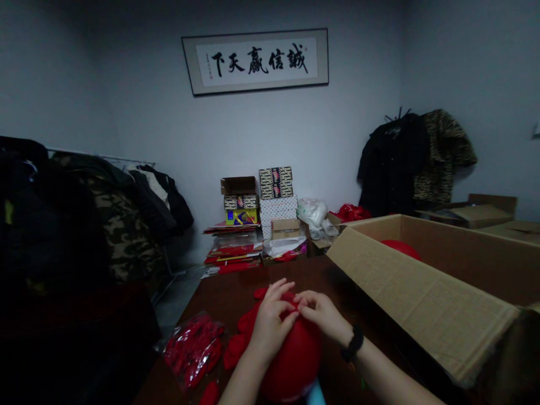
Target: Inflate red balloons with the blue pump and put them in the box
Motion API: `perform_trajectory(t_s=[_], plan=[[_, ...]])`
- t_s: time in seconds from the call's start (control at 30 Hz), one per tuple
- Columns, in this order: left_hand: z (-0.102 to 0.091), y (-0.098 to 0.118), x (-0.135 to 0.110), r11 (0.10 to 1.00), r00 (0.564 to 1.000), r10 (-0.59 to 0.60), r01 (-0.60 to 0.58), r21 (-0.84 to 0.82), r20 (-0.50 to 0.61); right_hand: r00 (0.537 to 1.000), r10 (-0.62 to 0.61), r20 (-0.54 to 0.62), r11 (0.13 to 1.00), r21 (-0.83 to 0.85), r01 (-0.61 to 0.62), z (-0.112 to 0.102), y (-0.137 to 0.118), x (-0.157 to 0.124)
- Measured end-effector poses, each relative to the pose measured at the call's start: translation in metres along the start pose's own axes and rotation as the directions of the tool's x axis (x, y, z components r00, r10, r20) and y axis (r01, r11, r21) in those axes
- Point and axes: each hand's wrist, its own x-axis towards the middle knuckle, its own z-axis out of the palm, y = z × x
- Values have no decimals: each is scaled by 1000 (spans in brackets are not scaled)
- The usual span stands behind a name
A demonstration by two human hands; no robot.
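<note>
Both my hands meet over an inflated red balloon (295,360) low in the middle of the view. My left hand (270,323) wraps over the balloon's top with the fingers curled. My right hand (321,315), with a dark band at the wrist, pinches the balloon's neck next to the left fingers. Loose flat red balloons (236,351) lie on the dark brown table (228,298) just left of my hands. A clear bag of red balloons (194,349) sits further left.
A big open cardboard box (422,292) fills the right side with a red balloon (400,247) inside. Stacked small boxes (276,202) and red packets (232,253) stand at the table's far end. Coats hang at the left (105,225) and right (413,157).
</note>
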Motion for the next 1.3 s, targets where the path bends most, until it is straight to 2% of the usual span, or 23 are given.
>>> perform_trajectory(t_s=[0.3,0.43,0.67,0.9,1.07,1.17,1.3], plan=[[-2,-1,1,999,999,28,-29,28,37,985,170,8,979,111,-169,6,4,1],[-3,2,2,995,996,72,-75,62,55,980,199,25,970,139,-200,9,3,0],[-3,3,3,986,991,124,-130,105,58,984,179,-2,974,139,-177,11,-1,-1],[-1,-1,4,992,998,66,-66,106,3,985,145,-98,985,105,-134,10,0,-3],[1,-1,6,995,998,58,-56,88,-23,989,68,-128,994,89,-57,10,-3,-6],[2,0,7,995,998,56,-54,78,-19,996,18,-84,993,116,-8,8,-9,-9],[2,1,7,997,999,32,-30,76,-15,999,-18,37,985,175,11,1,-12,-11]])
